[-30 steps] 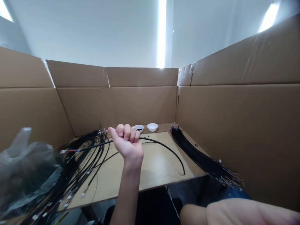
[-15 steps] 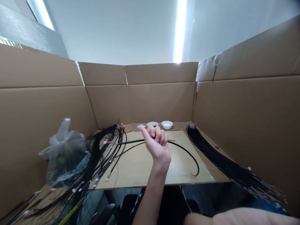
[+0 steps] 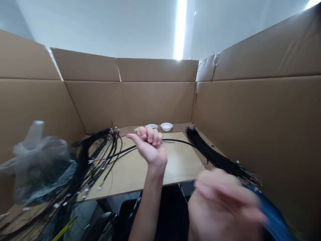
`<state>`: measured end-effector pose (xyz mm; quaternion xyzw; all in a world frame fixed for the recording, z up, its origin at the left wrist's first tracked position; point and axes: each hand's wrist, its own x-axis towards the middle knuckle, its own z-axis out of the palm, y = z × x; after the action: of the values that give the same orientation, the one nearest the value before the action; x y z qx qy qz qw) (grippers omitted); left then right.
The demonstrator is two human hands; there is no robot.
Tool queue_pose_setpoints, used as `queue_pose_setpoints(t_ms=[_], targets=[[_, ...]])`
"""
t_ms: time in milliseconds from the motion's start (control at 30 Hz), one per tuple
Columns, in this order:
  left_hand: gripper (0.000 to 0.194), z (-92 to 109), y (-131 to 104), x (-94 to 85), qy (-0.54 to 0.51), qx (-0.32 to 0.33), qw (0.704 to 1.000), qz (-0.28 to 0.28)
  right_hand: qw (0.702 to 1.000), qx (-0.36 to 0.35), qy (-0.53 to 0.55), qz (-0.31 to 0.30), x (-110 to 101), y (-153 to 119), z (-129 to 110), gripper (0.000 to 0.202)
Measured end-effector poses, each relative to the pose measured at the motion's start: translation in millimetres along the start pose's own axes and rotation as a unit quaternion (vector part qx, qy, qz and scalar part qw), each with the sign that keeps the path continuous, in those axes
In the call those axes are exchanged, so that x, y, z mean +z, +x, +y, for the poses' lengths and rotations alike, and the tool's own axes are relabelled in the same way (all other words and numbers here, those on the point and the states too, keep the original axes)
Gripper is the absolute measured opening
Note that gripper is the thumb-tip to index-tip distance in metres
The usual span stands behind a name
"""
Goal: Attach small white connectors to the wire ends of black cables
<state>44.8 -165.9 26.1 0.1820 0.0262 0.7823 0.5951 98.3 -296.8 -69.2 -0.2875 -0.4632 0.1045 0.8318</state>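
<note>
My left hand (image 3: 151, 145) is raised over the middle of the table, its fingers curled round a black cable (image 3: 122, 151). One end of that cable, with thin coloured wires, points left over a pile of other cables; the rest bends away to the right behind the hand. Close to the camera at the lower right, my right hand (image 3: 223, 204) is blurred by motion, so its fingers and anything in them cannot be made out.
Black cables with white connectors (image 3: 87, 157) lie at the left beside a tied plastic bag (image 3: 42, 167). A long cable bundle (image 3: 215, 157) lies at the right. White bowls (image 3: 167, 127) stand at the back. Cardboard walls (image 3: 155, 103) surround the table (image 3: 175, 164).
The view has turned to the right. My right hand has risen from the lower right edge into view. My left hand still holds the cable, whose right part now reaches toward the right bundle.
</note>
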Motion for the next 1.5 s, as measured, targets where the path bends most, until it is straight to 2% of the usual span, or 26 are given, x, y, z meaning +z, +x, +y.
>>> queue_pose_setpoints(t_ms=[67,167,200,267,367,533,700,800,933,1067,1200,1333,1433,1500], targets=[[0.068,6.1,-1.2,0.2,-0.013,0.002,1.000,0.001,0.997,0.065,0.042,0.011,12.5,15.1,24.5,0.056],[0.070,10.4,-3.0,-7.8,-0.016,-0.005,1.000,-0.014,0.963,0.254,0.063,-0.058,22.7,34.1,59.1,0.066],[0.070,10.2,-3.5,-12.9,-0.009,-0.006,1.000,-0.016,0.952,0.289,0.080,-0.059,24.5,38.3,67.7,0.071],[0.069,7.9,-3.4,-26.6,0.031,-0.003,1.000,-0.004,0.938,0.321,0.125,-0.017,26.7,43.1,79.4,0.071],[0.061,3.4,-1.1,-54.5,0.116,-0.015,0.993,0.025,0.936,0.322,0.139,0.029,27.1,44.6,86.9,0.059],[0.055,5.1,6.7,-108.0,0.209,-0.053,0.974,0.062,0.942,0.305,0.103,0.096,17.9,47.1,95.5,0.059],[0.052,10.5,20.3,-145.7,0.264,-0.021,0.958,0.109,0.944,0.297,0.060,0.131,2.7,52.3,109.8,0.062],[0.056,10.4,23.3,-155.4,0.311,-0.016,0.945,0.098,0.944,0.294,0.047,0.145,-7.8,53.5,116.7,0.061],[0.071,7.3,17.7,-159.7,0.373,-0.036,0.926,0.046,0.944,0.291,0.024,0.157,-21.4,54.6,122.2,0.058],[0.075,5.3,14.7,-164.5,0.423,-0.044,0.905,0.017,0.945,0.294,-0.007,0.143,-33.6,57.1,125.6,0.061],[0.064,13.1,21.3,-175.4,0.472,-0.008,0.881,0.031,0.944,0.302,-0.041,0.126,-49.8,60.6,129.5,0.067],[0.057,34.0,34.0,-191.3,0.514,0.040,0.854,0.071,0.943,0.271,-0.088,0.173,-68.1,64.1,134.5,0.069],[0.056,49.5,43.4,-203.7,0.542,0.067,0.832,0.094,0.944,0.231,-0.127,0.199,-75.3,65.3,137.8,0.058],[0.056,54.7,47.7,-210.4,0.557,0.071,0.822,0.092,0.947,0.212,-0.152,0.188,-74.6,64.2,139.5,0.048]])
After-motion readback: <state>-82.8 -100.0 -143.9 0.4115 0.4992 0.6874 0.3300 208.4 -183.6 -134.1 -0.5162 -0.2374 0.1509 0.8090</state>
